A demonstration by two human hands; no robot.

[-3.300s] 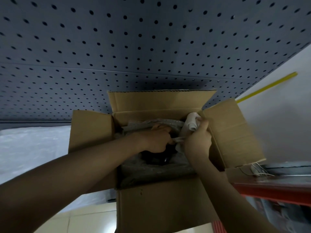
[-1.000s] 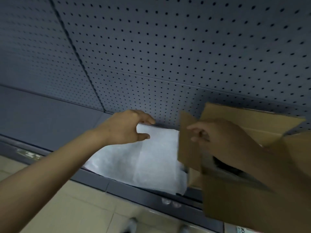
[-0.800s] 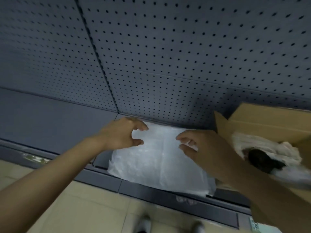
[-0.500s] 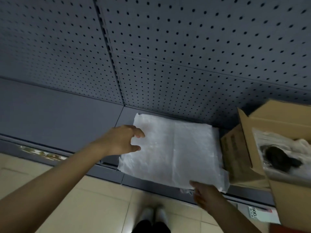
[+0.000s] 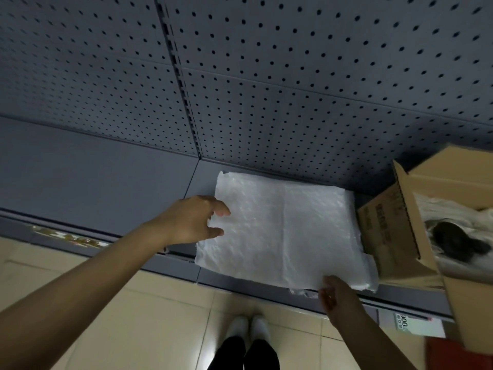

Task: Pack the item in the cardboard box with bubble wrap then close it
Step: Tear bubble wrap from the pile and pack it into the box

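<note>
A grey shelf is running across the view under a perforated back panel, with a tiled floor lying below it. From the lower left the person's left arm is reaching up to the shelf, and the left hand is resting at the left edge of a white sheet of bubble wrap; its fingers are lying spread on top of the sheet with the thumb curled below them, a gap showing between, so they are touching the wrap rather than clamped on it. The bubble wrap is lying flat on the shelf, its near edge hanging a little over the shelf's front lip. Below it, on the floor, the person's white shoes are standing together. Further right, the right hand is coming up from below to the near right corner of the sheet; its fingers are loosely curled and apart, and whether they are actually touching the corner is hard to tell. At the far right the cardboard box is sitting on the shelf just beside the sheet, flaps standing open, with a dark item nestled inside among pale wrapping. A price label is hanging on the shelf front under the box.
</note>
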